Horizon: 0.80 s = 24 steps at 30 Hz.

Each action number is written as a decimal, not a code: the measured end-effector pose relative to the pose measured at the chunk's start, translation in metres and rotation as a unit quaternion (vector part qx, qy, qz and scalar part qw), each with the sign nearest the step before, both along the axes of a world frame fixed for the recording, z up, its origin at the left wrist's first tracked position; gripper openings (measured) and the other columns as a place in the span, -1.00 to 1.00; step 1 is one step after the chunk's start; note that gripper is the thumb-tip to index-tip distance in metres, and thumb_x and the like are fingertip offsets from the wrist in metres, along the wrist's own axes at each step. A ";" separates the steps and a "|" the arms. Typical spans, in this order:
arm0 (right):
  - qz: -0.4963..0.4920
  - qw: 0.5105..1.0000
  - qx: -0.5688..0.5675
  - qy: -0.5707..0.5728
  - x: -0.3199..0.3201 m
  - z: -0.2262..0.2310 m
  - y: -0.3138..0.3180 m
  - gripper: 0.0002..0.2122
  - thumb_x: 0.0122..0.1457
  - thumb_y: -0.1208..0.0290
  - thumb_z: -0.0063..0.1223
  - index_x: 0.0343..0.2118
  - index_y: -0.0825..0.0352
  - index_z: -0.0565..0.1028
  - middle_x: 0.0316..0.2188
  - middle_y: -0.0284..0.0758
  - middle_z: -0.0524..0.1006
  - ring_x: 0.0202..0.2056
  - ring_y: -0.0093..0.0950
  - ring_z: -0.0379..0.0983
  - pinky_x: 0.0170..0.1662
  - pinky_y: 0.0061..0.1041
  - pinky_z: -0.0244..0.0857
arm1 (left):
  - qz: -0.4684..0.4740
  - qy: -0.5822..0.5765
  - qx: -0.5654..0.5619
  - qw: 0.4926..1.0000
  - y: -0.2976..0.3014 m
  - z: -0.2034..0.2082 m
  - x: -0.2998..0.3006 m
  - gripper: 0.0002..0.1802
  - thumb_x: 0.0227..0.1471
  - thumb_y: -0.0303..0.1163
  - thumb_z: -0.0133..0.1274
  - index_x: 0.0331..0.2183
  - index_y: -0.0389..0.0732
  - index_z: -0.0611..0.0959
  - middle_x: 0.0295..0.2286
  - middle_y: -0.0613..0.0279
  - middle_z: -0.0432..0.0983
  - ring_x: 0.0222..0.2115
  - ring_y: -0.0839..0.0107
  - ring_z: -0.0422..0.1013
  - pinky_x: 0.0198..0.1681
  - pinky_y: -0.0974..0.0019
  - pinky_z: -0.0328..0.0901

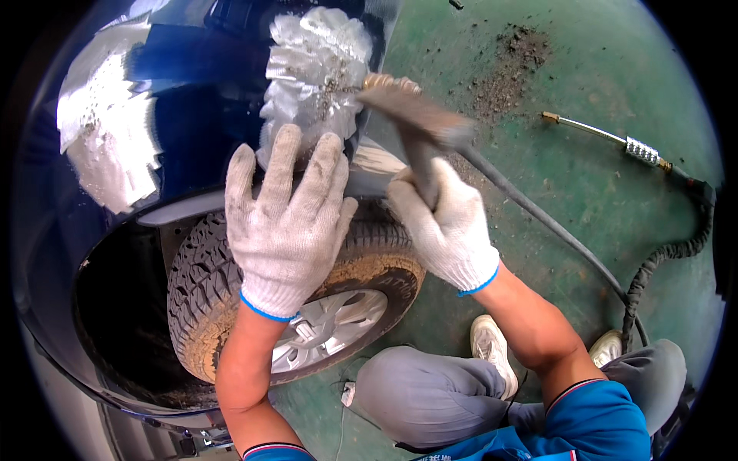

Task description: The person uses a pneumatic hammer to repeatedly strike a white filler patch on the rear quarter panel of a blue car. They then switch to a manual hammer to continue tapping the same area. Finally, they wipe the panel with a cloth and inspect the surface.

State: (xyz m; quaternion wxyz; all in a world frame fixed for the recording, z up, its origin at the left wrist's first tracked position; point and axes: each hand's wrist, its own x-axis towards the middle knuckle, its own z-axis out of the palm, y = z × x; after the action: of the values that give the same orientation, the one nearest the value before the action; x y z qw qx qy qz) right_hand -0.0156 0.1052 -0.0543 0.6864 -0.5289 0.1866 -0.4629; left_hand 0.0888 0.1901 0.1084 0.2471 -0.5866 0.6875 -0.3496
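A dark blue car panel (201,84) lies in front of me, with two sanded silvery patches (319,54) on it. My left hand (288,211), in a white knit glove with a blue cuff, lies with its fingers spread over the wheel-arch edge, fingertips at the nearer patch. In my right hand (448,223), gloved alike, is the handle of a hammer (419,115); its rusty brown head is smeared by motion beside the panel's right edge. A copper-coloured ribbed piece (392,82) shows just beyond the head; I cannot make out what it is.
Below my left hand sits a muddy tyre (201,292) with a silver wheel (338,326). A grey hose or rod (538,211) crosses the green floor (615,69). At right lies a thin brass-tipped tool (642,148) on a black sleeved hose (676,250). Dirt crumbs (511,65) are scattered at the back.
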 end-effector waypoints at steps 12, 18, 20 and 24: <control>0.016 1.000 0.003 -0.018 0.010 -0.008 0.005 -0.86 0.33 0.43 0.18 -0.19 0.41 0.56 -0.49 -0.24 0.58 -0.44 -0.53 0.50 -0.26 -0.41 0.44 | -0.060 0.034 0.034 0.997 -0.006 0.002 0.006 -0.64 -0.07 -0.23 0.38 -0.16 -0.05 0.80 -0.01 0.35 0.66 0.16 0.23 0.47 0.31 -0.16 0.20; 0.015 0.999 -0.038 0.002 0.012 -0.013 0.007 -0.82 0.29 0.40 0.20 -0.18 0.42 0.54 -0.48 -0.09 0.59 -0.42 -0.31 0.60 -0.26 -0.34 0.45 | -0.082 0.060 0.021 0.995 -0.004 0.000 0.010 -0.65 -0.09 -0.24 0.39 -0.19 -0.07 0.79 -0.08 0.31 0.67 0.10 0.24 0.51 0.27 -0.12 0.25; 0.015 0.998 -0.031 0.048 0.016 -0.017 0.008 -0.83 0.30 0.43 0.18 -0.17 0.43 0.55 -0.48 -0.13 0.60 -0.43 -0.41 0.59 -0.27 -0.36 0.46 | -0.083 0.063 0.021 0.994 -0.003 -0.001 0.011 -0.65 -0.09 -0.25 0.39 -0.19 -0.07 0.79 -0.09 0.31 0.68 0.09 0.25 0.52 0.26 -0.11 0.26; 0.012 0.999 0.038 -0.015 0.002 -0.004 0.006 -0.84 0.32 0.43 0.17 -0.18 0.42 0.55 -0.49 -0.22 0.58 -0.44 -0.49 0.51 -0.24 -0.40 0.46 | -0.098 0.068 0.011 0.993 -0.003 -0.002 0.014 -0.65 -0.11 -0.26 0.39 -0.20 -0.09 0.79 -0.11 0.30 0.68 0.08 0.24 0.53 0.26 -0.11 0.27</control>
State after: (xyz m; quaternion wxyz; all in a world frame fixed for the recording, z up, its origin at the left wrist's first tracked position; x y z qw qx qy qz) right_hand -0.0136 0.1116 -0.0585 0.7141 -0.4979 0.1875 -0.4549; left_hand 0.1032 0.1874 0.1060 0.1710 -0.5363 0.7606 -0.3234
